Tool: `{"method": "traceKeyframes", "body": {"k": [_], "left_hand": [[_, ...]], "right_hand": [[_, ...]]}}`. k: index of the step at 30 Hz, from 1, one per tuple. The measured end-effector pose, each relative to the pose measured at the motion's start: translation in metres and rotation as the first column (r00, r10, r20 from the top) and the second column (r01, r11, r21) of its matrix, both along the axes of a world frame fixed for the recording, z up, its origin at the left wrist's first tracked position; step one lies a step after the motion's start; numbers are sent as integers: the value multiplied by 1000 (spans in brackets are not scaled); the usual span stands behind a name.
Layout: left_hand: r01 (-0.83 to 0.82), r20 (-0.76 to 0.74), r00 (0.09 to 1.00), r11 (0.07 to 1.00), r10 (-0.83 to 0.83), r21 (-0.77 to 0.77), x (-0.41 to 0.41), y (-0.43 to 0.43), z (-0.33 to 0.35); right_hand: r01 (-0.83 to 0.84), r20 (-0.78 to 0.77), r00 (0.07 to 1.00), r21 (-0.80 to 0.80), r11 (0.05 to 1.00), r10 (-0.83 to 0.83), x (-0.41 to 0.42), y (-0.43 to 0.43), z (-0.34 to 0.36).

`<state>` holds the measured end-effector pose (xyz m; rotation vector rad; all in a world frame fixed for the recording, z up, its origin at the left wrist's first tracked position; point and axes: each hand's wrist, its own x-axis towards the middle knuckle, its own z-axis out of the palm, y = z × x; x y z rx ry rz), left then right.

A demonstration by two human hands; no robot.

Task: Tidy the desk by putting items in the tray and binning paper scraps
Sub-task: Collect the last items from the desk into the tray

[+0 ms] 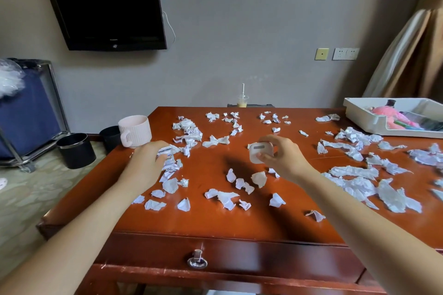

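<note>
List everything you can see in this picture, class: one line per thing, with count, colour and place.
desk: one, red-brown, centre
paper scraps: many, white, scattered across the desk
mug: one, pale pink, near the desk's far left corner
small device: one, white, held above mid-desk
tray: one, white, desk's far right corner, pink item inside
bins: two, black, floor left of the desk
television: one, black, wall upper left
drink cup: one, clear with straw, behind the desk's far edge
cart: one, blue, far left
left hand: one, grips paper scraps near the mug
right hand: one, pinches the small device
</note>
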<state>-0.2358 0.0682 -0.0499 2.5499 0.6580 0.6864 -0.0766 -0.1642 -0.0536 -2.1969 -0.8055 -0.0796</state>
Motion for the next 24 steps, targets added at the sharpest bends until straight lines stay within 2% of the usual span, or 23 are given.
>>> {"method": "traceKeyframes", "body": {"k": [6, 10, 15, 24], "left_hand": [[189, 108, 977, 981, -183, -46, 32, -52, 26], [360, 151, 926, 931, -347, -66, 64, -94, 39], [523, 105, 849, 852, -517, -29, 117, -147, 45], [646, 80, 760, 763, -645, 16, 231, -253, 57]], "right_hand": [[58, -22, 998, 77, 995, -56, 8, -41, 23], [125, -29, 992, 109, 986, -123, 17, -79, 36], [236, -74, 971, 160, 959, -227, 34, -132, 49], [414, -68, 910, 182, 892, -408, 89, -232, 50]]}}
